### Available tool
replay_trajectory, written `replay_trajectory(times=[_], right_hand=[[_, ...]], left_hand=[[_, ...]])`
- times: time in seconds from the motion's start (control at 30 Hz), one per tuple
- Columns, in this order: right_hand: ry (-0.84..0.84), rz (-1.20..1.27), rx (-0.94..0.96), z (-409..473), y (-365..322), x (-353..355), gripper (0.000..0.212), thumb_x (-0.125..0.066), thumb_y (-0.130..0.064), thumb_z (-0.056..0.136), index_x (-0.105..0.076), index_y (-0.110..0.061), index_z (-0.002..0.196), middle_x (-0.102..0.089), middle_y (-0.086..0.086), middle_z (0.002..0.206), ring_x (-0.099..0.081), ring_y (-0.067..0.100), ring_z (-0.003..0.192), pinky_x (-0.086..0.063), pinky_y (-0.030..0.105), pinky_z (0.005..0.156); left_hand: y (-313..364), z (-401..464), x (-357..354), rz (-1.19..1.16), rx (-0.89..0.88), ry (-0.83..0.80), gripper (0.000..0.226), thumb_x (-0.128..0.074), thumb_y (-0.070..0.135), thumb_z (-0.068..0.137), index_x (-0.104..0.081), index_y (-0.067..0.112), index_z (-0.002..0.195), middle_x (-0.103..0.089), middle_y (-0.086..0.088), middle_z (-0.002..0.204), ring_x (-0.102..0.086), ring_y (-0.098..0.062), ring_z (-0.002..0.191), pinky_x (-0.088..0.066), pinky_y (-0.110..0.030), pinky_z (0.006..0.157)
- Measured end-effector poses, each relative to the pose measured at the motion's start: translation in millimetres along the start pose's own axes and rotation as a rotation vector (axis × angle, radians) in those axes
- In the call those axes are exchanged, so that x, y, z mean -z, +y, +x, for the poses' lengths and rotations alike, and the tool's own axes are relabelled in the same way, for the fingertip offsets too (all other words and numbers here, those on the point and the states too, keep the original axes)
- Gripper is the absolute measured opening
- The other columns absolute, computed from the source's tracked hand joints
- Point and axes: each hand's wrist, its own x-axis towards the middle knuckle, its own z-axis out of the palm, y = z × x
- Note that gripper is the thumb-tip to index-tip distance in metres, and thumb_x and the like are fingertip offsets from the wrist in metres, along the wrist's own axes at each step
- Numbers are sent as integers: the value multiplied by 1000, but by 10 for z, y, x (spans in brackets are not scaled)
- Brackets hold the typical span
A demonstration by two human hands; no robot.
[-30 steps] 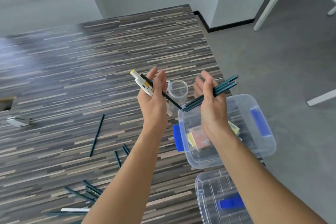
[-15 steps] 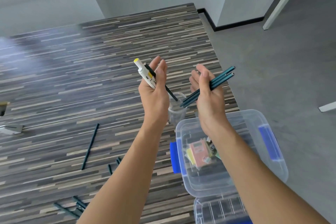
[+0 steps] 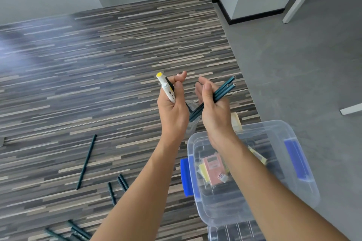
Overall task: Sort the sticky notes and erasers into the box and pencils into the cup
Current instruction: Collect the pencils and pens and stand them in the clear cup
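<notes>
My left hand (image 3: pixel 172 103) grips a white marker with a yellow cap (image 3: pixel 165 86) together with a dark pencil. My right hand (image 3: pixel 213 107) holds a bundle of dark green pencils (image 3: pixel 223 90), their lower tips pointing down into the clear cup (image 3: pixel 193 121), which stands half hidden behind both hands. The clear plastic box (image 3: pixel 293 182) with blue latches sits at the right table edge; it holds pink and yellow sticky notes (image 3: pixel 212 168) and a small eraser (image 3: pixel 223 177). Loose green pencils (image 3: pixel 86 162) lie on the striped table.
More pencils lie at the lower left (image 3: pixel 74 231) and near my left forearm (image 3: pixel 122 181). The box lid (image 3: pixel 235 233) lies in front of the box. A pale yellow pad (image 3: pixel 236 121) rests beyond the box. The table edge runs along the right, above grey floor.
Both hands have come lower and closer together over the cup. The pencil tips in my right hand now reach the cup's mouth. The view has tilted down.
</notes>
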Motion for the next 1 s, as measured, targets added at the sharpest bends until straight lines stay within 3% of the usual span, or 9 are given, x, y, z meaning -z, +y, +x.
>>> replay_trajectory(times=[0.23,0.43,0.6,0.8,1.0], right_hand=[[-22,-89,-15,-1,96,-65,37,-39,-36,103,-55,-22,133,-61,-4,131,-53,3,123,-42,31,106],[-10,-133,-8,-28,135,-53,35,-44,-32,103,-57,-17,132,-62,-5,127,-55,1,120,-44,22,101],[-17,-153,-7,-49,148,-29,35,-48,-31,101,-58,-17,132,-62,-13,121,-55,-10,112,-43,7,89],[-11,-140,-18,-56,130,-38,33,-53,-26,99,-59,-15,130,-65,-3,124,-58,-3,112,-48,14,92],[-2,-154,-22,-87,108,-15,34,-55,-24,98,-58,-13,131,-64,-2,125,-58,-6,111,-46,7,85]], left_hand=[[-9,9,65,63,31,-69,18,-44,14,105,-59,6,112,-67,-4,121,-60,-11,119,-44,-25,101],[-85,-77,109,26,52,-86,16,-45,11,104,-60,5,109,-67,-3,119,-60,-10,119,-45,-17,95],[-137,-114,105,4,94,-43,14,-50,12,102,-63,9,107,-70,-2,117,-64,-12,113,-49,-23,94],[-162,-126,125,-46,81,-52,11,-57,12,98,-64,8,106,-71,-9,111,-68,-26,103,-55,-44,91],[-114,-148,156,-40,106,-16,11,-59,18,97,-65,14,106,-72,-5,110,-68,-19,104,-53,-29,87]])
